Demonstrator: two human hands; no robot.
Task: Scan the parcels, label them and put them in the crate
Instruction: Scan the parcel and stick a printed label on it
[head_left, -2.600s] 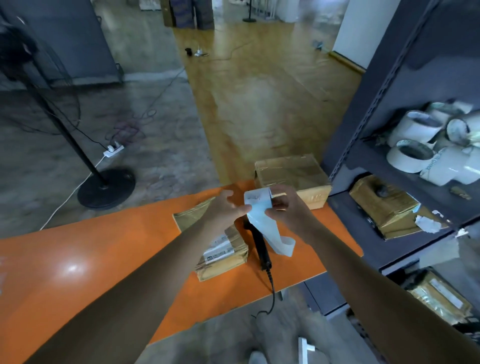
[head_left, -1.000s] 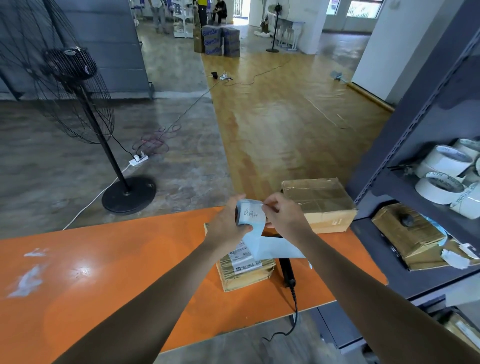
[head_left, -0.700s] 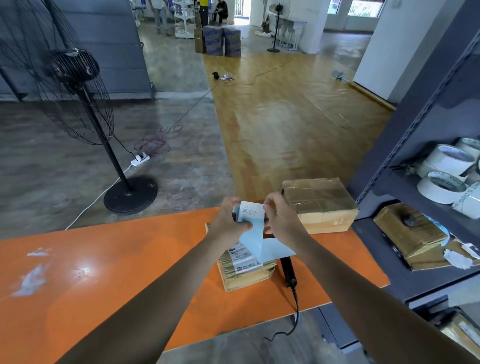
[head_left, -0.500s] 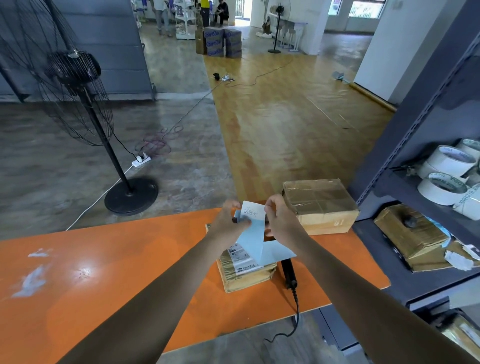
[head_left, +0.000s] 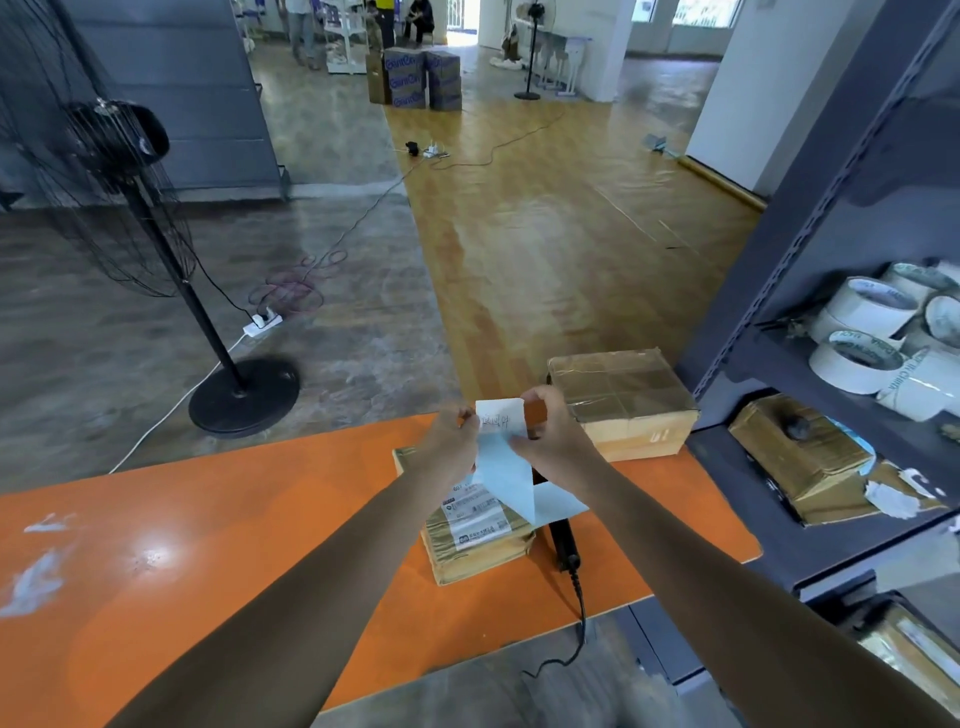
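- Step in hand: labelling. Both hands work a label strip held above the far end of the flat parcel.
- Left hand: grip closed in a pinch on the left edge of the white label at the top of the strip.
- Right hand: grip closed, with thumb and fingers pinching the right side of the strip. The pale blue backing hangs down over the flat parcel.
- Flat parcel: lies on the orange worktop with its printed slip face up. Neither hand grips it.
- Scanner: lies just right of the flat parcel, with its cord running off the near edge of the worktop.
- Second parcel, a taped box: stands beyond and to the right of the flat parcel, on the same worktop.
- Crate: not in view.
- Next move, as judged: separate the label fully from the backing and keep the adhesive face clear of the fingers. Lower the label onto a bare area of the flat parcel and press it down. Whether the flat parcel has been scanned cannot be told.
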